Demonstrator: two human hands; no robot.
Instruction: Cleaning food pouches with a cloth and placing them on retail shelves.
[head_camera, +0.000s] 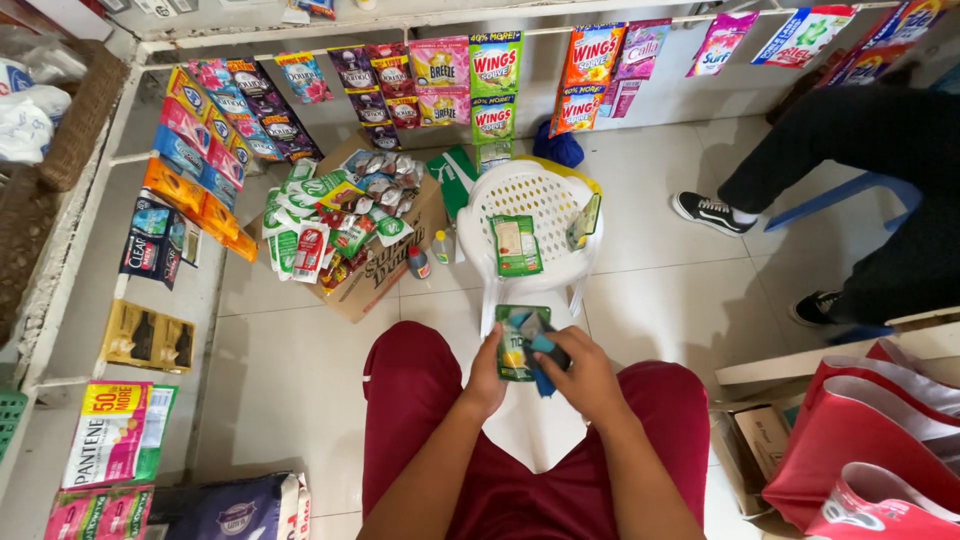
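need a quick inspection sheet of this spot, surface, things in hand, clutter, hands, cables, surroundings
surface: pale tiled floor, white plastic chair in front of the person
job's things: green sachet pack and blue cloth, both held over the lap
clutter: open cardboard box piled with sachets; another green pack on the chair seat
hands: left hand grips the pack's edge; right hand holds the cloth against it
cables: nothing seen
surroundings: hanging sachet strips on a rail; another person's black-trousered legs at right; red bags
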